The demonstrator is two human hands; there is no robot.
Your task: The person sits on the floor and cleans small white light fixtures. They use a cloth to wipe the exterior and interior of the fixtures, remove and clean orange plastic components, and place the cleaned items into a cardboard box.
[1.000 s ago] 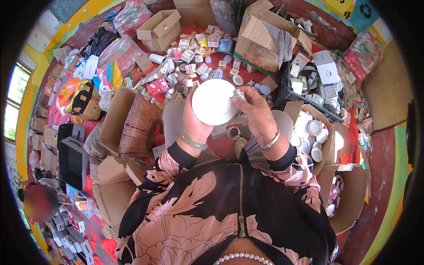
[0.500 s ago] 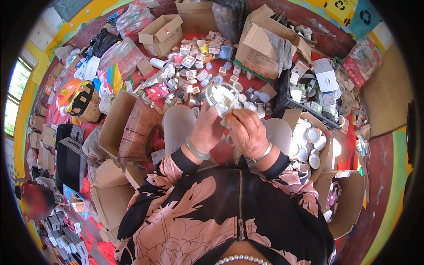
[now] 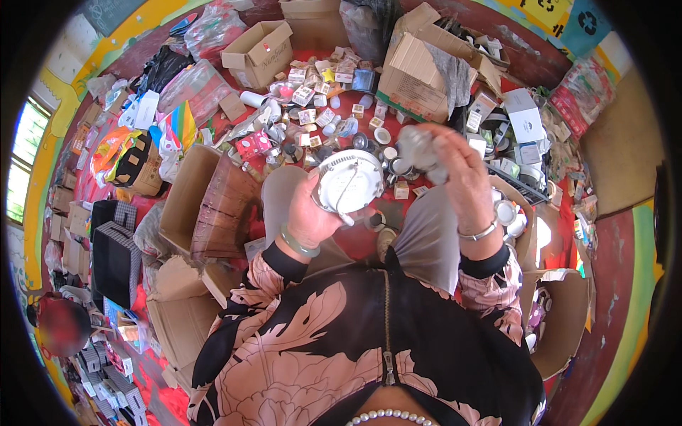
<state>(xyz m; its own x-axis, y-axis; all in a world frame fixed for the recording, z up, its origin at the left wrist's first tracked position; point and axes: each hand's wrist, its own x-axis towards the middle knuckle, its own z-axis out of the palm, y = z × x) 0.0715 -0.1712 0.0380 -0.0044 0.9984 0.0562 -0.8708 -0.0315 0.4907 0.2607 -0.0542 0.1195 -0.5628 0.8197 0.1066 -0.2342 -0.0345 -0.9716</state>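
My left hand (image 3: 314, 211) grips a round white LED downlight (image 3: 359, 186) by its left edge. The light has a ribbed rim, and a pale cable runs across its face and hangs below. Off to the right, my right hand (image 3: 465, 170) is raised, its fingers closed on a crumpled pale, see-through wrapping (image 3: 420, 150) that motion blurs, so its exact kind is unclear. The two hands are apart, both above my knees. Beyond them small boxes (image 3: 307, 116) and round white and dark fittings (image 3: 381, 135) lie scattered on the red floor covering.
At right stand a black crate (image 3: 522, 186) full of parts and cartons (image 3: 561, 319) of white round fittings. Opened cardboard boxes (image 3: 186, 192) flank my left leg. More cartons (image 3: 259, 57) stand at the back. Black bins (image 3: 114, 263) sit at far left.
My right hand has parted from the left, moving right and slightly up with the pale wrapping. The downlight stays in my left hand, its round face and cable now showing.
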